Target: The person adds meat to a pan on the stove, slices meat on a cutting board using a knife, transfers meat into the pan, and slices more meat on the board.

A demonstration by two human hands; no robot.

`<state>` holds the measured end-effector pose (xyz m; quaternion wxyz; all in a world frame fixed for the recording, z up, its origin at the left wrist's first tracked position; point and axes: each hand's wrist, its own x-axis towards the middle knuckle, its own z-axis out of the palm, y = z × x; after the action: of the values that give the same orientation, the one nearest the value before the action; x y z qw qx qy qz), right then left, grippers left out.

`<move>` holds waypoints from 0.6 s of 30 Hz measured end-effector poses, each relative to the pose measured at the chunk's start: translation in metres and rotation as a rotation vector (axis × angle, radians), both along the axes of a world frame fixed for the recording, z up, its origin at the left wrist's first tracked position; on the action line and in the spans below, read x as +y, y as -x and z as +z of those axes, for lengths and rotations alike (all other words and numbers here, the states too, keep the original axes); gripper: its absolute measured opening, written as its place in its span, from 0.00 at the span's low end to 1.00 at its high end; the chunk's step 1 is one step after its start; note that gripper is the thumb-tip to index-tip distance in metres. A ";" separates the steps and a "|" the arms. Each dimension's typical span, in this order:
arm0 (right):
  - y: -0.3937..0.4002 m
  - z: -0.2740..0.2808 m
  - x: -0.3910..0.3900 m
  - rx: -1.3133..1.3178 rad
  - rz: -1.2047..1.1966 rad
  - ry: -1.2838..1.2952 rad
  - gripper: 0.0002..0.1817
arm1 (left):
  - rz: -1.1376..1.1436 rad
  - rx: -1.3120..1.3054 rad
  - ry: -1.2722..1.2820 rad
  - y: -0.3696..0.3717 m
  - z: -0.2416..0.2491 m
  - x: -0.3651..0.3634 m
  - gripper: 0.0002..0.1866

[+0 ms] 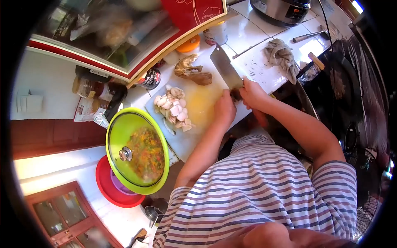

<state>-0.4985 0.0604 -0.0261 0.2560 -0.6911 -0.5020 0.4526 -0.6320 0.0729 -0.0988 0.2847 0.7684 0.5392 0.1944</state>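
Note:
My right hand (253,94) is closed around the handle end of a cleaver (226,66), whose broad blade points up and left over the cutting board's right side. Beside the heel of the blade, my left hand (224,109) is curled shut. A dark brown patch (236,94) shows between the two hands; I cannot tell what the left fingers hold. On the pale cutting board (202,99), stained yellow in the middle, lies a heap of pale slices (175,108). A wrinkled brown piece (193,71) sits at the board's far edge.
A lime-green bowl (111,161) under a glass lid holds chopped colourful food; a red basin (103,186) is below it. A grey cloth (281,58), a rice cooker (283,12) and a black can (151,78) stand around. A glass-fronted cabinet (136,68) overhangs the counter.

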 end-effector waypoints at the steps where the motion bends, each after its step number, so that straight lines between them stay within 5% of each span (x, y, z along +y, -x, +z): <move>1: -0.005 0.011 -0.009 0.010 0.034 0.022 0.09 | 0.006 0.047 0.040 -0.002 0.003 -0.004 0.06; 5: -0.022 0.026 -0.046 0.002 0.141 0.200 0.09 | 0.014 0.027 0.044 -0.001 0.002 -0.002 0.06; 18: -0.012 0.029 -0.065 -0.081 0.166 0.224 0.09 | -0.003 -0.014 0.032 -0.004 0.004 -0.001 0.06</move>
<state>-0.4862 -0.0043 0.0025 0.1182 -0.6893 -0.5137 0.4971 -0.6284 0.0721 -0.0948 0.3010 0.7632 0.5390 0.1906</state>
